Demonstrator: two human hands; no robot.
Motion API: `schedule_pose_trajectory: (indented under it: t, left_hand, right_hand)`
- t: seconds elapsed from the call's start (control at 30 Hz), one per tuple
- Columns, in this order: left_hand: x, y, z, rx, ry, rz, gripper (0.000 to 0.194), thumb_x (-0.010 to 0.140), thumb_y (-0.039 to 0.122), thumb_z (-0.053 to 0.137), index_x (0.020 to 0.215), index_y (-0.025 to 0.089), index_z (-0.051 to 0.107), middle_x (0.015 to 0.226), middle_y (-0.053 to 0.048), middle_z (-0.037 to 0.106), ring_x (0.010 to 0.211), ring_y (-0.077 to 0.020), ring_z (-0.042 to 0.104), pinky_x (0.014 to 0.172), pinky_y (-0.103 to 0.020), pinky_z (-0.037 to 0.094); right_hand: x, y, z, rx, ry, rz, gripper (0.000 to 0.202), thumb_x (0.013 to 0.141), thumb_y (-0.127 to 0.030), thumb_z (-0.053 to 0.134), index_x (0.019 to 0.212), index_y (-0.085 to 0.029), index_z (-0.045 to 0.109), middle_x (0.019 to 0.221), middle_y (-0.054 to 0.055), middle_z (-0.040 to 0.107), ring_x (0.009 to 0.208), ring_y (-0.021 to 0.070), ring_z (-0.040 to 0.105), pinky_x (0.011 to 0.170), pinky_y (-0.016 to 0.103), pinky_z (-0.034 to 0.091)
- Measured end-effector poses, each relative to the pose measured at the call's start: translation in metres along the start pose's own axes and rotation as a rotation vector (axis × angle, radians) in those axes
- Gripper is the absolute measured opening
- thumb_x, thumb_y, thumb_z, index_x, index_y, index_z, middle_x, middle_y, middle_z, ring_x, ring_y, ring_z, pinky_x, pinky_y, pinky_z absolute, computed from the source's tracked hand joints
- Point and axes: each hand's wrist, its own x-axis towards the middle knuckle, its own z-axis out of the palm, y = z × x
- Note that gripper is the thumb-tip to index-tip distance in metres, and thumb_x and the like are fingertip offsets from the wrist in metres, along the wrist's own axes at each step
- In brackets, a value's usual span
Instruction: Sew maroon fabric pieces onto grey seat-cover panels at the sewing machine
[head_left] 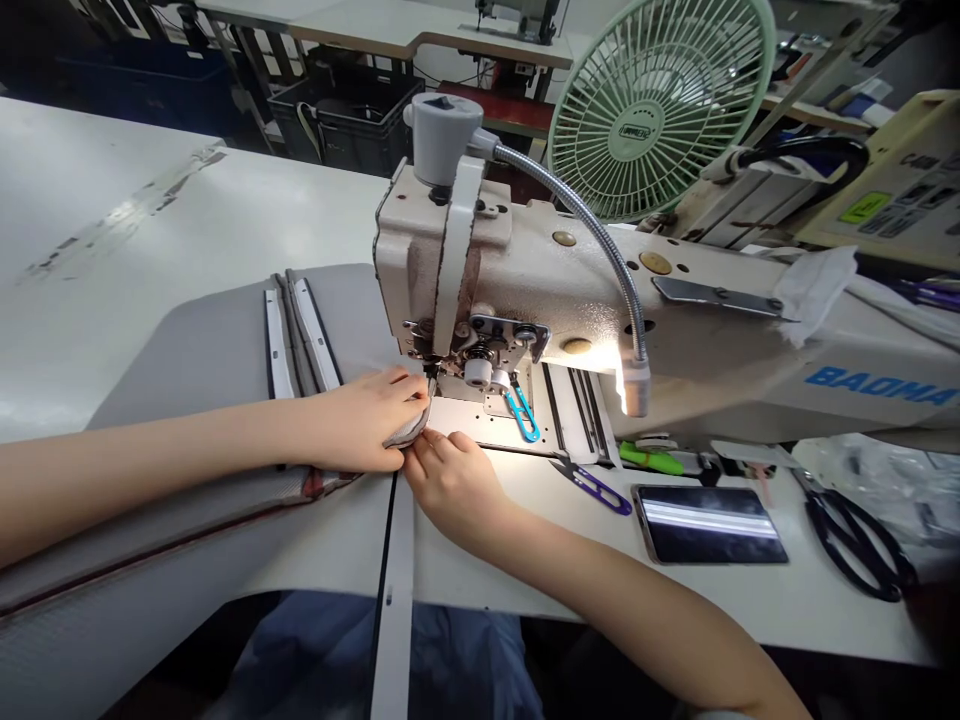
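Observation:
My left hand (379, 420) is closed over the edge of a large grey fabric piece (187, 360), beside the needle area of the sewing machine (517, 260). The fabric bears two white strips and a dark red-brown seam, and drapes over the table's front edge. My right hand (454, 490) is closed with its fingers pinched at the upper end of a white strip with a black edge (401, 600), just below my left fingertips. That strip hangs down past the table edge. The fingers partly hide the place where strip and fabric meet.
Blue thread snips (523, 415) lie by the machine's foot, purple snips (596, 488) nearer me. To the right are a phone (709, 524), black-handled scissors (855, 540), a green-handled tool (651, 459) and clear plastic (877, 480). A bendy lamp (634, 385) and a green fan (660, 110) stand behind.

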Motion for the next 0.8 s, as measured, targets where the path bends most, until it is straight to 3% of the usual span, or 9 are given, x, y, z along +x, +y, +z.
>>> schedule_pose_trajectory:
  t: [0.13,0.23,0.37,0.63,0.73,0.8]
  left_hand:
    - [0.004,0.001,-0.001,0.049,0.041,-0.017,0.035,0.075,0.023,0.057,0.109,0.015,0.06,0.122,-0.012,0.054,0.112,-0.0294,0.049,0.095,-0.041,0.044]
    - [0.004,0.007,-0.005,0.158,0.063,-0.037,0.03,0.075,0.023,0.057,0.104,0.017,0.063,0.111,-0.013,0.06,0.107,-0.0322,0.053,0.09,-0.044,0.044]
    - [0.006,0.014,-0.01,0.168,-0.089,-0.092,0.019,0.088,0.024,0.045,0.088,0.02,0.064,0.083,-0.007,0.066,0.082,-0.0263,0.062,0.074,-0.039,0.043]
    - [0.02,0.015,-0.013,0.162,-0.128,-0.175,0.018,0.089,0.023,0.043,0.087,0.018,0.06,0.092,-0.009,0.069,0.087,-0.0264,0.064,0.066,-0.034,0.04]
    - [0.019,0.018,-0.019,0.208,-0.119,-0.155,0.012,0.081,0.021,0.051,0.089,0.018,0.059,0.088,-0.01,0.068,0.081,-0.0271,0.064,0.063,-0.034,0.039]
    - [0.019,0.019,-0.022,0.244,-0.131,-0.159,0.019,0.076,0.014,0.053,0.093,0.017,0.059,0.088,-0.011,0.069,0.079,-0.0277,0.064,0.063,-0.034,0.04]
  right_hand:
    - [0.0,0.005,-0.003,0.002,-0.045,-0.002,0.029,0.096,-0.003,0.038,0.09,-0.008,0.067,0.089,0.016,0.07,0.088,0.0252,0.061,0.063,0.034,0.04]
    - [-0.004,0.004,-0.004,0.01,-0.029,-0.036,0.03,0.096,-0.004,0.038,0.102,-0.002,0.068,0.105,0.023,0.07,0.1,0.0275,0.062,0.069,0.037,0.044]
    - [-0.008,-0.002,0.0,-0.012,0.005,-0.089,0.035,0.095,-0.004,0.037,0.114,0.004,0.065,0.115,0.028,0.068,0.102,0.0294,0.063,0.075,0.04,0.047]
    - [-0.002,0.001,0.004,0.01,-0.04,-0.08,0.035,0.093,-0.001,0.038,0.114,0.007,0.065,0.11,0.031,0.069,0.099,0.0297,0.065,0.07,0.04,0.049]
    - [-0.001,0.004,0.001,0.01,-0.069,-0.062,0.034,0.094,-0.002,0.04,0.115,0.006,0.065,0.115,0.03,0.067,0.099,0.0278,0.065,0.07,0.039,0.049]
    - [-0.001,0.006,-0.002,-0.004,-0.087,-0.055,0.034,0.095,-0.002,0.04,0.117,0.005,0.064,0.118,0.029,0.067,0.101,0.0275,0.064,0.071,0.038,0.049]
